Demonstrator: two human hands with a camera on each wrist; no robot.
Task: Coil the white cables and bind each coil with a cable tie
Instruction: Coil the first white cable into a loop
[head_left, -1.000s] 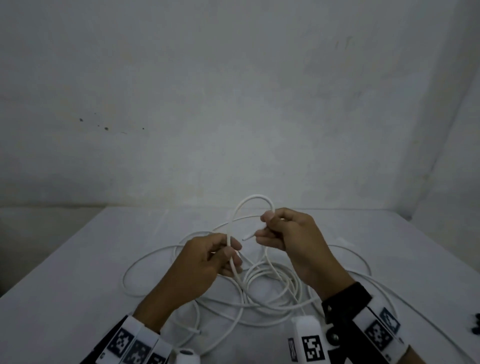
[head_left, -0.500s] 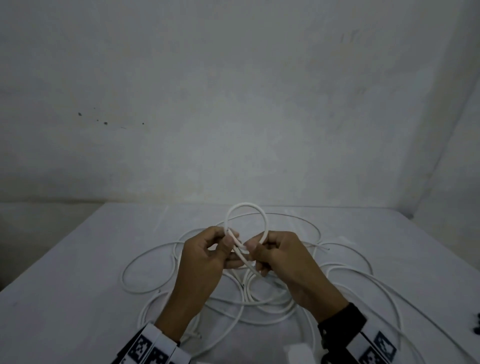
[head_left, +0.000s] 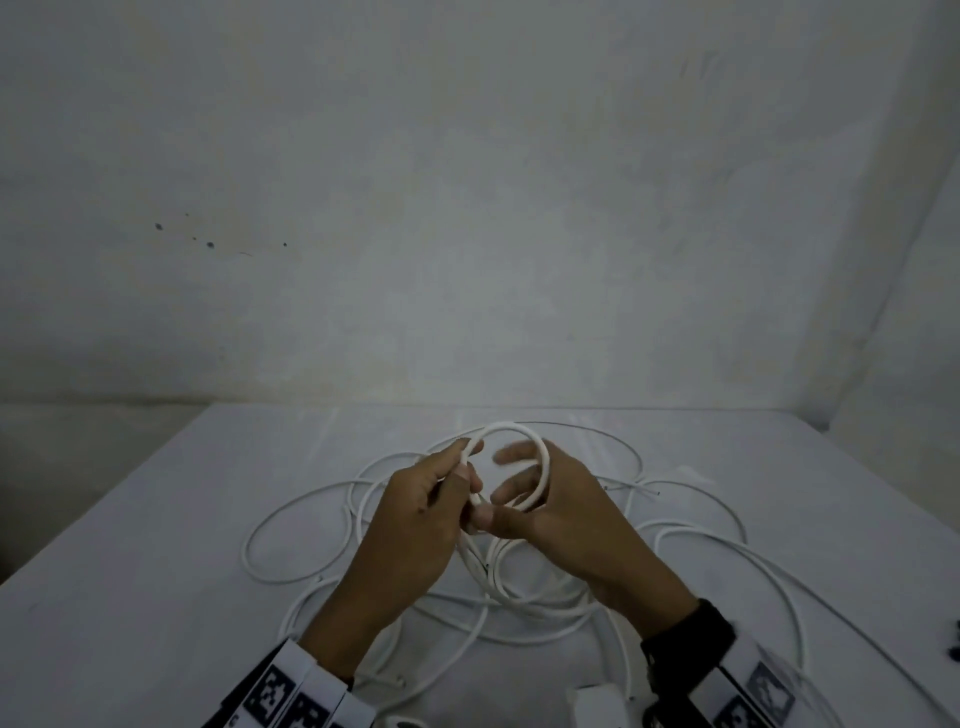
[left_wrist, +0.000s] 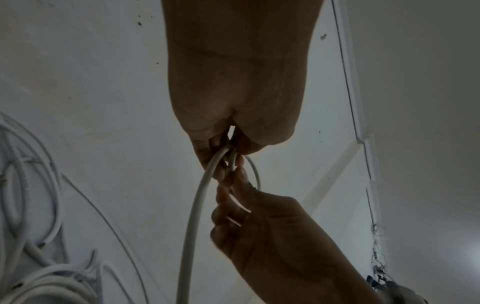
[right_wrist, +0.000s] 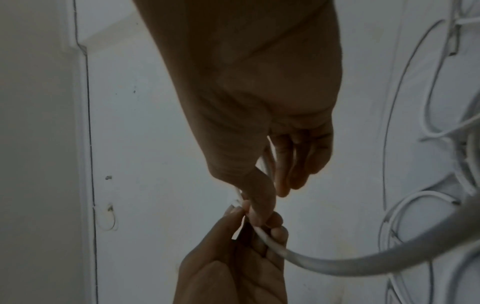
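Pinching the crossing of a small loop of white cable (head_left: 519, 431), the left hand (head_left: 415, 525) holds it raised above the middle of the worktop (head_left: 156, 597), thumb and fingers curled round the strands. The right hand (head_left: 561, 509) meets it there, thumb pressed against the same crossing, its other fingers (head_left: 511, 454) loosely extended through the loop. Below them the rest of the cable lies in loose tangled loops (head_left: 519, 603) across the worktop.

Dim, flat, bluish light in all three views, with only faint shadows under the cables (head_left: 291, 530) on the table (head_left: 130, 597); both wrist views show hands as dark, near-silhouetted shapes, grainy, with lines bowed toward the edges
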